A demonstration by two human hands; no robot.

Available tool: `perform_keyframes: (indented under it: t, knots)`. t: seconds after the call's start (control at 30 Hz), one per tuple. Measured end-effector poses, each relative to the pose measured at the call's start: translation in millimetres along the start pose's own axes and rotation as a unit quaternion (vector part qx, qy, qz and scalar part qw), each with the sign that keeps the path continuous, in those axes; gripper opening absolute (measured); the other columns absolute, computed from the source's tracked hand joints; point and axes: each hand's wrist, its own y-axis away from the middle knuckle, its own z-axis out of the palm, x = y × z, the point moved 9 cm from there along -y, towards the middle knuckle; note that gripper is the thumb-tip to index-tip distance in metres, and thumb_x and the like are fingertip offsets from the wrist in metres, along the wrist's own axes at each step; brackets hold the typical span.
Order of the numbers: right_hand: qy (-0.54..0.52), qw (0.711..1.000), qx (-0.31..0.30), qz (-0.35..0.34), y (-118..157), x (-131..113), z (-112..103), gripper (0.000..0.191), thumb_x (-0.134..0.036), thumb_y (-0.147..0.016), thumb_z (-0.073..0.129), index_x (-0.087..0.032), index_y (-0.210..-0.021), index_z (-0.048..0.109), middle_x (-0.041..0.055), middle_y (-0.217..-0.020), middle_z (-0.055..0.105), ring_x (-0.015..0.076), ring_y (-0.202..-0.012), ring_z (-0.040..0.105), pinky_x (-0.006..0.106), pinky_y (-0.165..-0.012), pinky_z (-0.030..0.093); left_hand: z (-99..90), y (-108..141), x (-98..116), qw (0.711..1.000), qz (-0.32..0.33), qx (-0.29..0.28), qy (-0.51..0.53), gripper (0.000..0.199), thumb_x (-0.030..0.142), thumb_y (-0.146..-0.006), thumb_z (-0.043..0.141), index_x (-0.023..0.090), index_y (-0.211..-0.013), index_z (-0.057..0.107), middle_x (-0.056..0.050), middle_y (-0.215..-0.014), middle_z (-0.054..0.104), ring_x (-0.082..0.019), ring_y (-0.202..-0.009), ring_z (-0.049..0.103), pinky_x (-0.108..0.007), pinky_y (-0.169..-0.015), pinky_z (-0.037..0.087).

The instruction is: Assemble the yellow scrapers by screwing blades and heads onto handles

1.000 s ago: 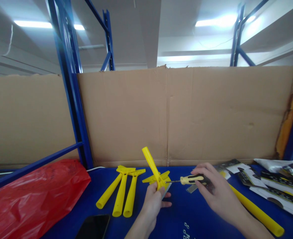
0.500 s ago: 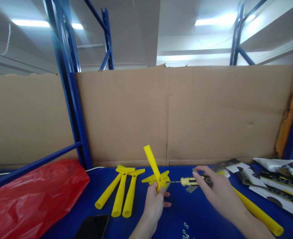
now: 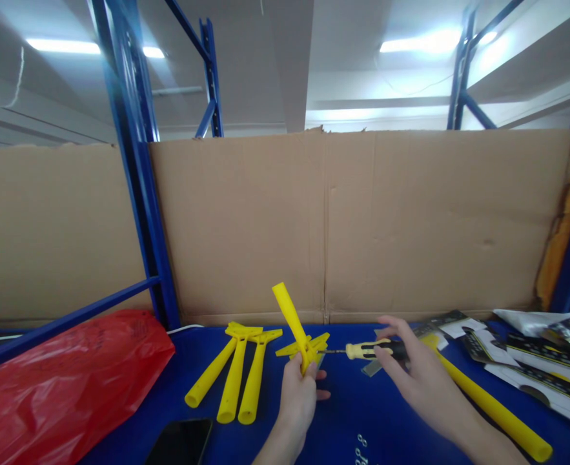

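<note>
My left hand (image 3: 298,392) is closed around the head end of a yellow T-shaped plastic handle (image 3: 289,313), whose tube tilts up and away to the left. From the right, the shaft tip of a screwdriver (image 3: 362,351) reaches the head of that piece; whether it sits in a screw I cannot tell. The fingers and thumb of my right hand (image 3: 423,384) grip the screwdriver's cream and black grip. Other yellow pieces lie just behind the held head, partly hidden. A small clear or grey flat piece (image 3: 372,368) lies under the screwdriver.
Three yellow T-shaped handles (image 3: 239,378) lie to the left, near a black phone (image 3: 181,442) and a red plastic bag (image 3: 71,381). A long yellow tube (image 3: 502,407) and several black-and-white packages (image 3: 546,368) lie right. Small metal parts (image 3: 361,449) sit in front. Cardboard (image 3: 246,226) stands behind.
The held handle's tube has tipped slightly further left. The screwdriver has shifted a little left with my right hand, whose fingers have changed position on its grip.
</note>
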Motion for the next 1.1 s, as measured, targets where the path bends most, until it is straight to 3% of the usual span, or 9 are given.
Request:
perform_keyframes:
  t: [0.1,0.3,0.5,0.6,0.7,0.77,0.87,0.93,1.1]
  knots:
    - [-0.053,0.999,0.000,-0.013,0.5,-3.0,1.5,0.036,-0.035,-0.083,0.047,-0.023,-0.117,0.044,0.0071,-0.101,0.064,0.0170,-0.069,0.065,0.028,-0.057,0.052,-0.6,-1.6,-0.9,1.000,0.002,0.006,0.000,0.028,0.006,-0.084,0.047,0.004,-0.111,0.054,-0.018,-0.111,0.055,-0.019,-0.083,0.061,-0.024,-0.048,0.053]
    - [0.050,0.997,0.016,0.051,-1.8,4.4,-1.7,0.032,-0.049,-0.086,0.043,-0.022,-0.099,0.055,-0.0016,-0.053,0.058,0.0212,-0.049,0.059,0.032,-0.050,0.044,0.3,-2.3,-1.3,1.000,0.014,-0.001,-0.013,0.026,0.006,-0.086,0.045,0.004,-0.110,0.054,-0.018,-0.112,0.055,-0.018,-0.083,0.060,-0.023,-0.047,0.054]
    - [0.002,1.000,0.005,-0.010,0.5,-6.7,3.7,0.028,-0.032,-0.081,0.047,-0.023,-0.107,0.050,0.0060,-0.095,0.065,0.0194,-0.073,0.065,0.029,-0.060,0.051,-6.1,-5.8,0.7,1.000,0.019,0.020,-0.005,0.023,0.005,-0.085,0.047,0.006,-0.107,0.054,-0.018,-0.112,0.056,-0.018,-0.082,0.061,-0.024,-0.048,0.055]
    - [0.014,1.000,0.002,0.015,0.2,0.0,6.4,0.019,-0.036,-0.081,0.049,-0.023,-0.093,0.055,0.0034,-0.078,0.066,0.0206,-0.066,0.064,0.029,-0.057,0.049,-7.9,-7.0,-0.8,1.000,0.018,0.021,-0.008,0.023,0.006,-0.086,0.047,0.005,-0.108,0.053,-0.019,-0.114,0.055,-0.018,-0.082,0.061,-0.024,-0.048,0.056]
    - [0.045,0.997,-0.003,0.056,0.0,9.7,8.0,0.028,-0.047,-0.086,0.041,-0.023,-0.087,0.056,0.0009,-0.059,0.061,0.0227,-0.059,0.062,0.031,-0.054,0.046,-7.9,-8.1,-1.4,1.000,0.023,0.014,-0.012,0.025,0.006,-0.087,0.046,0.005,-0.111,0.052,-0.020,-0.116,0.053,-0.018,-0.084,0.060,-0.024,-0.049,0.056]
    - [0.027,0.997,-0.001,0.066,0.6,12.3,8.4,0.031,-0.048,-0.087,0.039,-0.023,-0.094,0.055,0.0025,-0.067,0.064,0.0225,-0.062,0.063,0.032,-0.055,0.047,-8.1,-8.8,-1.4,1.000,0.023,0.012,-0.015,0.025,0.006,-0.087,0.046,0.005,-0.111,0.051,-0.020,-0.117,0.053,-0.018,-0.084,0.060,-0.024,-0.049,0.056]
    - [-0.044,0.997,-0.005,0.059,1.6,10.8,11.4,0.032,-0.040,-0.083,0.046,-0.024,-0.111,0.047,0.0064,-0.099,0.063,0.0175,-0.065,0.063,0.030,-0.057,0.051,-8.3,-9.3,-1.0,1.000,0.018,0.012,-0.012,0.025,0.006,-0.087,0.046,0.005,-0.111,0.051,-0.020,-0.116,0.054,-0.018,-0.083,0.060,-0.024,-0.049,0.055]
    - [-0.078,0.995,-0.016,0.056,1.7,9.7,14.2,0.034,-0.035,-0.081,0.048,-0.025,-0.113,0.044,0.0060,-0.103,0.061,0.0152,-0.062,0.062,0.029,-0.055,0.051,-8.0,-9.1,0.0,1.000,0.018,0.012,-0.011,0.024,0.006,-0.086,0.046,0.005,-0.109,0.052,-0.020,-0.116,0.054,-0.018,-0.082,0.060,-0.024,-0.049,0.055]
    - [0.011,0.998,-0.025,0.059,-1.0,10.7,13.6,0.029,-0.043,-0.086,0.040,-0.022,-0.103,0.051,0.0009,-0.065,0.064,0.0202,-0.053,0.060,0.031,-0.053,0.044,-8.9,-8.0,0.4,1.000,0.017,0.019,-0.011,0.022,0.005,-0.086,0.046,0.006,-0.107,0.053,-0.019,-0.115,0.055,-0.018,-0.082,0.060,-0.024,-0.049,0.055]
